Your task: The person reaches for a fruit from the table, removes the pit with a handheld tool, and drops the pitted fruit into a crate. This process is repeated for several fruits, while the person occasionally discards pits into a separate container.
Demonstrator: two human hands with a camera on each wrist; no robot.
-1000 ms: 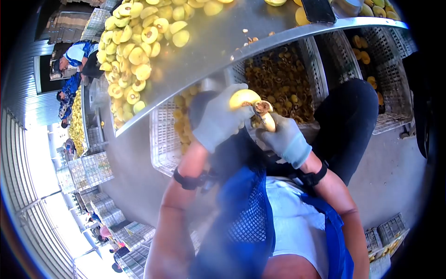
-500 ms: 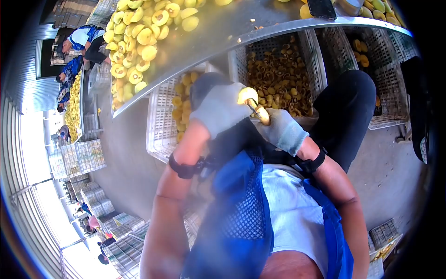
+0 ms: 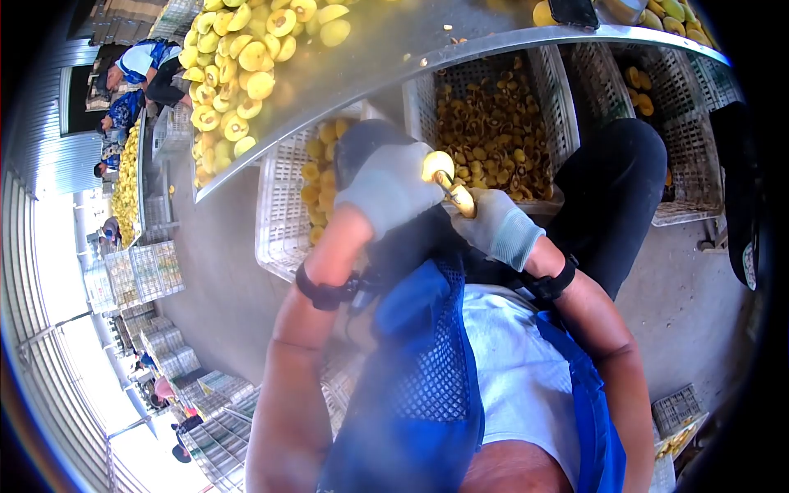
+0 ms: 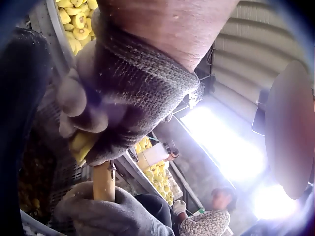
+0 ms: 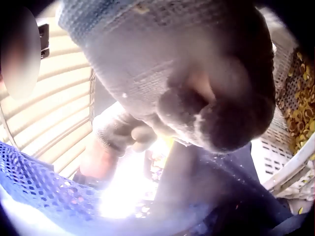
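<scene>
My gloved left hand (image 3: 388, 187) holds a yellow peach half (image 3: 437, 164) between thumb and fingers. In the left wrist view the peach half (image 4: 83, 145) shows below the curled fingers, partly hidden by them. My gloved right hand (image 3: 496, 227) grips a short wooden-handled tool (image 3: 463, 200), whose thin dark metal end meets the fruit's brown centre. The pale handle (image 4: 104, 183) stands up out of the right fist in the left wrist view. In the right wrist view my right hand (image 5: 197, 83) fills the top, with my left hand (image 5: 120, 130) behind it.
Yellow peach halves (image 3: 251, 62) are heaped on a metal table (image 3: 374, 82), where a phone (image 3: 573, 12) lies near the edge. Under it, one white crate (image 3: 563, 107) contains brown-centred scraps; another crate (image 3: 275, 218) contains yellow fruit. Other people (image 3: 136, 66) work at the left.
Both hands have drawn slightly closer together with the fruit and tool. A brown lump seen at the tool a second ago no longer shows. The peach half has turned in the left hand.
</scene>
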